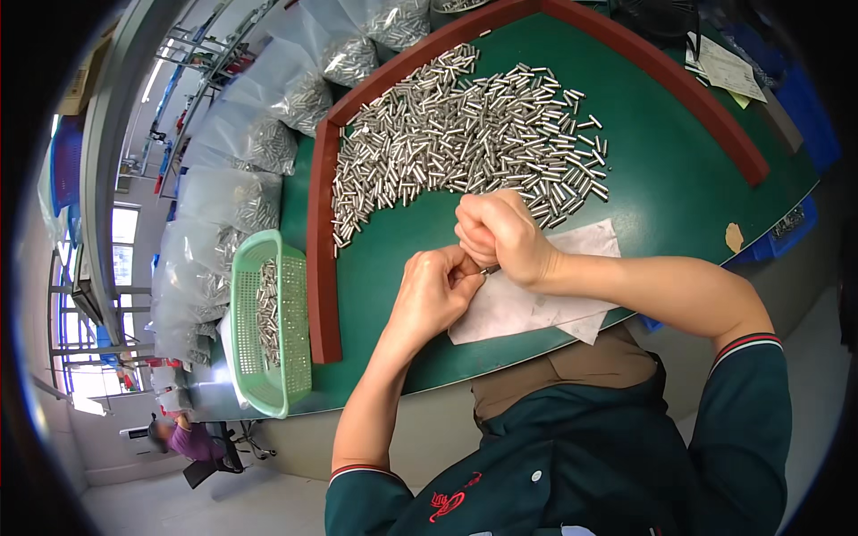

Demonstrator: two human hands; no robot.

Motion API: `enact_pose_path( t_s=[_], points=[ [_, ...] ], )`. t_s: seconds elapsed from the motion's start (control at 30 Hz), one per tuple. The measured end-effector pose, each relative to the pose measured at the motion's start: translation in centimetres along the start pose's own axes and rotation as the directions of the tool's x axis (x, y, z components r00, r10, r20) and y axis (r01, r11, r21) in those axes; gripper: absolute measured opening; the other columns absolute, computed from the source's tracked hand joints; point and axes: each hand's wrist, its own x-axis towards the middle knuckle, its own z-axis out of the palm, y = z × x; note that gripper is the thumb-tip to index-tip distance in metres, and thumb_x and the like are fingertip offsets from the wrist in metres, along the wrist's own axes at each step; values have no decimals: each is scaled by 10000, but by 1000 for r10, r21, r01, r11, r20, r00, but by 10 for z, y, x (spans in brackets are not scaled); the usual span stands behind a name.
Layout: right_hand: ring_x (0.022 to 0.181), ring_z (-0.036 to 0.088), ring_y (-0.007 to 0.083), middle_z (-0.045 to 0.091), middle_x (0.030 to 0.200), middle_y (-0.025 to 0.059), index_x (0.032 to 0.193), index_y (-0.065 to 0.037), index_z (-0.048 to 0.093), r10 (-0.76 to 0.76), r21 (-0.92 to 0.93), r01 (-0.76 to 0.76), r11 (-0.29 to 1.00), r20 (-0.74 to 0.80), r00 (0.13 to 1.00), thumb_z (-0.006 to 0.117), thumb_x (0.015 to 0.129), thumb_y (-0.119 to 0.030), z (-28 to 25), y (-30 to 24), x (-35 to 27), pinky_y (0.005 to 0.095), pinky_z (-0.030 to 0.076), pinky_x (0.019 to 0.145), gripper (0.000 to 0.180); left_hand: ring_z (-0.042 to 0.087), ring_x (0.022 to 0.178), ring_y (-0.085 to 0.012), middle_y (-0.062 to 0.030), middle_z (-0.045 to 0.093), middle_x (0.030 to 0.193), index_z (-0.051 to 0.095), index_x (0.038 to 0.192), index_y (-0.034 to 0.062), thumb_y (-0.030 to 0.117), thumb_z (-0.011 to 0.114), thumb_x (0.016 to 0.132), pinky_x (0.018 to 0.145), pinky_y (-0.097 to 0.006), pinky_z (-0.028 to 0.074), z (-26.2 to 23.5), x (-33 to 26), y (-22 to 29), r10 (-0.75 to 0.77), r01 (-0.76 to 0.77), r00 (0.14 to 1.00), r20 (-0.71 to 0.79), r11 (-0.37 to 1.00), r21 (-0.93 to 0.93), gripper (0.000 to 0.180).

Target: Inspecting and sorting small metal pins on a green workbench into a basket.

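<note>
My left hand is closed in a pinch, with a short silvery metal piece showing at its fingertips. Just above it, my right hand is curled into a fist that meets the same spot; what its fingers hold is hidden. Both hands are close together over a pale, stained cloth or paper sheet on the green tabletop. Beyond them spreads a large heap of small cylindrical metal pins.
A red-brown raised border bounds the heap. Left of it stands a light green plastic basket holding more pins. Clear bags of metal pieces line the far left edge. Papers lie at upper right; a blue bin sits beyond the right edge.
</note>
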Motion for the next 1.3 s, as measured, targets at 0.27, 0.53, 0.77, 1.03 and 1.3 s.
enact_pose_path(
  t_s=[0.27,0.53,0.77,1.03,1.3],
  points=[
    [372,167,79,226,421,-22,483,-112,243,-64,263,69,962,-25,998,300,849,-183,-20,-34,21,248,147,366,378,394,456,-46,-11,487,499,555,655,-35,24,622,696,426,-219,333,6,-8,6,-50,53,995,-86,998,30,98],
    [375,163,78,220,421,-27,498,-124,260,-80,340,83,937,-25,997,301,852,-193,-38,-35,25,240,147,378,363,414,585,-40,-51,560,819,509,868,59,67,598,782,502,-168,320,-13,5,-18,2,3,1000,5,615,-789,124],
    [373,167,84,221,413,-22,484,-121,251,-75,290,76,954,-16,997,305,859,-245,-39,-33,22,247,156,380,399,378,610,-68,-64,515,865,582,869,65,65,609,774,501,-192,282,-16,29,-38,183,-5,982,44,261,-965,99],
    [378,187,81,249,425,-12,486,-97,255,-82,283,81,956,-8,997,308,852,-185,-33,-31,23,243,165,374,381,361,577,-58,-50,525,857,571,852,67,51,599,780,492,-186,287,-10,33,-48,157,-13,987,31,274,-962,79],
    [385,190,88,245,416,-11,478,-95,272,-69,288,71,955,-15,997,329,843,-218,-33,-28,23,248,171,383,389,326,490,-24,-82,580,802,509,1060,-11,118,499,859,447,-152,277,-13,30,-43,12,158,987,158,11,-987,239]
  ],
)
